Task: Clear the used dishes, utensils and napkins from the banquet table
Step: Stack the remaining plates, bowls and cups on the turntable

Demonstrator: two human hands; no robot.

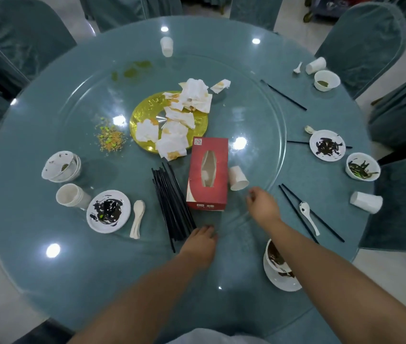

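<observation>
Clearing is partly advanced: chopsticks (172, 202) lie bundled, soiled napkins (179, 120) heaped centrally; plates, bowls and cups remain around the table (48, 281). Left hand (200, 244) rests flat, fingers extended, at the bundle's end. Right hand (262, 203) hovers loosely curled, empty, near a tipped cup (237, 178).

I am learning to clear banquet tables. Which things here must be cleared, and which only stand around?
To clear: used napkins, bundle of black chopsticks, dirty plate, stacked spoons, tipped paper cup.

Just there: red tissue box, gold plate, chairs.

No legible text; only a tiny, unreadable QR-style label atop the red tissue box (208, 172).
</observation>
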